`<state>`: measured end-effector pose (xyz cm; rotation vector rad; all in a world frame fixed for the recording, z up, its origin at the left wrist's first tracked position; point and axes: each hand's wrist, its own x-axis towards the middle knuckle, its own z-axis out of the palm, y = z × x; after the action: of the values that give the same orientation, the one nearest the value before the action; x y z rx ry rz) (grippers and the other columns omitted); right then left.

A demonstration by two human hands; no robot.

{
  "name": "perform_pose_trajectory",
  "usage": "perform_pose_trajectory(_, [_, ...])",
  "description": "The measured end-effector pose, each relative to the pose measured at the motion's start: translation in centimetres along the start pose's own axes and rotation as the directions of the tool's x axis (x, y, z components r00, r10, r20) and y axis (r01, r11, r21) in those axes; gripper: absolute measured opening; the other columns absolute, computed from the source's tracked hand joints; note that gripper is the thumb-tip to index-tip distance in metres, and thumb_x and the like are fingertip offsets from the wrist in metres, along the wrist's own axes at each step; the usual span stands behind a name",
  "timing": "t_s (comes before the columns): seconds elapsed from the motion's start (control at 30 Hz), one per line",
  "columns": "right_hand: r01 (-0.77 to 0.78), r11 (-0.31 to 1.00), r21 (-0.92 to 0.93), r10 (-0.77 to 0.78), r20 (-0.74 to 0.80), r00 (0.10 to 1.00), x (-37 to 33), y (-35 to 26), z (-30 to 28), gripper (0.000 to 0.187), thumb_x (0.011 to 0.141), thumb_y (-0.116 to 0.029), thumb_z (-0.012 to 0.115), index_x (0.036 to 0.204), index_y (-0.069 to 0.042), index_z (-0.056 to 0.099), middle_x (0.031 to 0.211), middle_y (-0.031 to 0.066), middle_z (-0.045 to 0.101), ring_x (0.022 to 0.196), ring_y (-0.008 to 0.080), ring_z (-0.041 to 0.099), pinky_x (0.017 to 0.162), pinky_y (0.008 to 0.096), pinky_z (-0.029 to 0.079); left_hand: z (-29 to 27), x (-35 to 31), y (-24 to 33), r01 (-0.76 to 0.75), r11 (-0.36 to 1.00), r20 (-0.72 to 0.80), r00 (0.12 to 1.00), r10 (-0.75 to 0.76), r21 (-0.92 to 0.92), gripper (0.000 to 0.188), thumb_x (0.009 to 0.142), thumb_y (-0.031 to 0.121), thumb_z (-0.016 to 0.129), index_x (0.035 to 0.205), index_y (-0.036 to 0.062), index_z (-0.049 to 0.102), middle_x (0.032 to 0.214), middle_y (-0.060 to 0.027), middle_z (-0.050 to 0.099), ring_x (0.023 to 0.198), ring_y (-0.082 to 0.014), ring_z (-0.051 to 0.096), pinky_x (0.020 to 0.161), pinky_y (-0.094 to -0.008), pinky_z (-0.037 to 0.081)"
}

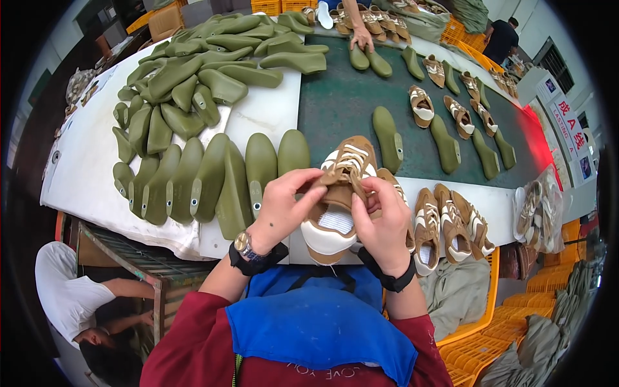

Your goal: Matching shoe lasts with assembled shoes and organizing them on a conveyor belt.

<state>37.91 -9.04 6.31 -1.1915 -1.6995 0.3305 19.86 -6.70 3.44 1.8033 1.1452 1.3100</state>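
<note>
A brown and white sneaker [322, 240] lies right in front of me, toe pointing away and white heel toward me. My left hand [284, 209] is closed at the left side of its opening, thumb and fingers pinching the upper near the laces. My right hand [385, 222] pinches the matching right side. Tan laces [349, 160] cross the front of the shoe, and a striped lining shows inside. Close to my left hand stands a row of green shoe lasts [261, 164]. Several similar sneakers [451, 222] line up beside my right hand.
A large heap of green lasts [187, 71] covers the white table [77, 174] at left. Lasts and sneakers sit on the dark green belt [335, 97], where another person's hand [362, 39] touches lasts. Yellow crates [496, 329] stand at lower right; a person in white [61, 290] bends at lower left.
</note>
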Motion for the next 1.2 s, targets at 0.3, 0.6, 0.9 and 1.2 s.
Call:
perform_pose_trajectory(0.3, [0.18, 0.984, 0.007, -0.18, 0.127, 0.975, -0.5, -0.2, 0.5, 0.027, 0.074, -0.007, 0.069, 0.099, -0.003, 0.06, 0.095, 0.0135, 0.062, 0.081, 0.0314, 0.061, 0.07, 0.036, 0.05, -1.3, -0.5, -0.1, -0.214, 0.859, 0.082, 0.977, 0.199, 0.464, 0.052, 0.073, 0.005, 0.063, 0.123, 0.0068, 0.053, 0.112, -0.0158, 0.059, 0.1, -0.032, 0.059, 0.085, -0.0382, 0.05])
perform_pose_trajectory(0.6, [0.151, 0.964, -0.218, 0.048, 0.703, 0.709, 5.6, 1.8, -3.8, 0.025, 0.08, -0.022, 0.063, 0.099, -0.006, 0.065, 0.078, 0.0139, 0.066, 0.073, 0.0305, 0.065, 0.062, 0.04, 0.051, -9.1, -4.1, -1.4, -0.046, 0.787, -0.177, 0.964, 0.196, 0.616, 0.051, 0.072, 0.001, 0.063, 0.122, 0.0035, 0.054, 0.116, -0.0175, 0.059, 0.103, -0.034, 0.058, 0.088, -0.0382, 0.048])
perform_pose_trajectory(0.9, [0.244, 0.964, -0.109, 0.05, 0.97, 0.237, 4.3, 2.1, 10.4, 0.056, 0.087, -0.035, 0.054, 0.134, -0.007, 0.041, 0.092, 0.0226, 0.065, 0.086, 0.0395, 0.062, 0.077, 0.0464, 0.049, -11.3, -8.4, -2.5, 0.034, 0.795, -0.23, 0.964, 0.134, 0.606, 0.052, 0.07, -0.001, 0.061, 0.122, -0.0002, 0.052, 0.116, -0.0204, 0.058, 0.103, -0.0365, 0.058, 0.088, -0.0393, 0.047])
perform_pose_trajectory(1.2, [0.224, 0.946, -0.233, 0.2, 0.967, 0.16, 3.5, 3.2, 13.0, 0.057, 0.087, -0.04, 0.055, 0.131, -0.006, 0.044, 0.09, 0.0184, 0.066, 0.061, 0.0288, 0.064, 0.06, 0.0387, 0.053, -12.0, -10.3, -2.7, 0.076, 0.787, -0.246, 0.964, 0.099, 0.613, 0.053, 0.069, -0.001, 0.062, 0.122, -0.0003, 0.053, 0.115, -0.0203, 0.058, 0.101, -0.0363, 0.058, 0.087, -0.0401, 0.047])
